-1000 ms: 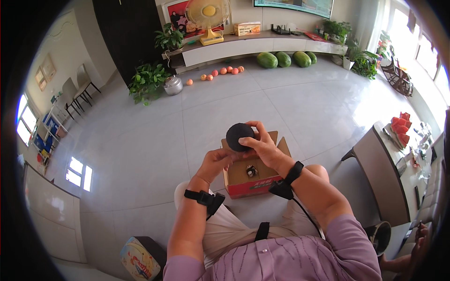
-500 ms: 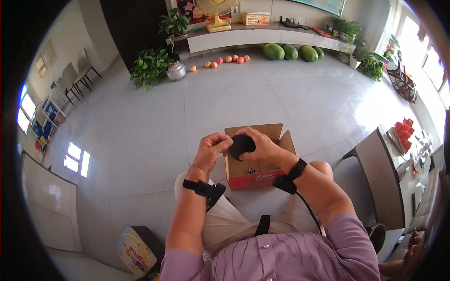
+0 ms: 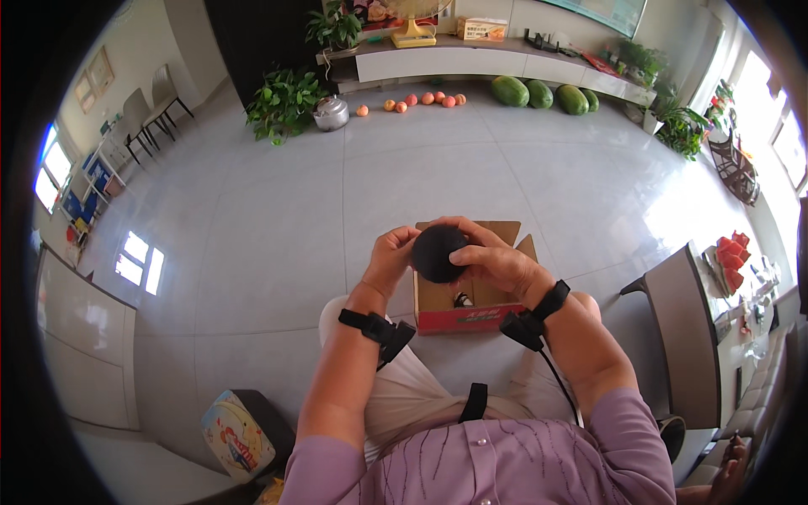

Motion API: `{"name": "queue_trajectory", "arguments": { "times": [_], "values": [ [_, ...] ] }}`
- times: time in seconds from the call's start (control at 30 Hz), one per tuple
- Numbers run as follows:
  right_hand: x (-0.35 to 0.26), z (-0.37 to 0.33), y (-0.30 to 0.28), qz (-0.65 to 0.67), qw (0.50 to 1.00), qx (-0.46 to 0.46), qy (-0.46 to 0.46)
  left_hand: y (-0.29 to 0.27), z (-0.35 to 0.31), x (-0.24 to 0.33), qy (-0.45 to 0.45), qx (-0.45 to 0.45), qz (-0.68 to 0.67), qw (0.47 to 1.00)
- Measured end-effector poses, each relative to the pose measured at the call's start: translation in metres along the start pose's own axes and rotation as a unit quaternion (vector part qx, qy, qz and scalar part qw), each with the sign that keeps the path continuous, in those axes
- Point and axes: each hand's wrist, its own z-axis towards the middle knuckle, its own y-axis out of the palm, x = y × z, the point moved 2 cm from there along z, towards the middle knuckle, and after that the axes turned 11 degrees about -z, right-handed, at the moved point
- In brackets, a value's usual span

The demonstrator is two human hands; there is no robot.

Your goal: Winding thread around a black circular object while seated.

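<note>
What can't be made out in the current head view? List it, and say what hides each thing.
All in the head view:
Left hand: fingertips, hidden by the black round object.
Black round object: far side, turned from the camera.
Small dark-and-white item in the cardboard box: too small to identify.
Fan: top, cut off by the upper edge.

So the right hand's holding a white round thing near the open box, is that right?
Not quite: the round thing is black, not white, as the head view shows. The right hand does hold it near the open box.
</note>
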Motion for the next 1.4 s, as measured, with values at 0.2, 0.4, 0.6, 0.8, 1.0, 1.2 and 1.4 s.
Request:
{"name": "queue_trajectory", "arguments": {
  "times": [0.2,0.4,0.6,0.8,1.0,1.2,1.4],
  "values": [
    [-0.01,-0.002,-0.006,0.076,0.992,0.076,-0.062,0.007,0.002,-0.006,-0.035,-0.015,0.003,0.999],
    [-0.017,-0.002,-0.013,0.1,0.965,0.21,-0.123,0.018,-0.004,-0.005,-0.07,-0.065,0.077,0.992],
    [-0.014,0.001,-0.028,-0.033,0.946,0.307,-0.097,0.027,-0.015,0.002,-0.089,-0.138,0.077,0.983],
    [0.007,0.01,-0.033,-0.428,0.834,0.306,-0.167,0.018,-0.016,0.011,-0.011,-0.15,-0.006,0.989],
    [0.022,0.012,-0.022,-0.465,0.864,0.127,-0.147,0.015,-0.01,0.014,0.021,-0.072,-0.014,0.997],
    [0.02,0.005,-0.018,-0.226,0.971,-0.027,0.07,0.012,-0.007,0.008,0.014,-0.056,0.052,0.997],
    [0.009,-0.006,-0.006,-0.037,0.997,-0.05,0.049,0.008,-0.001,0.005,0.022,-0.05,0.008,0.998]
  ]
}}
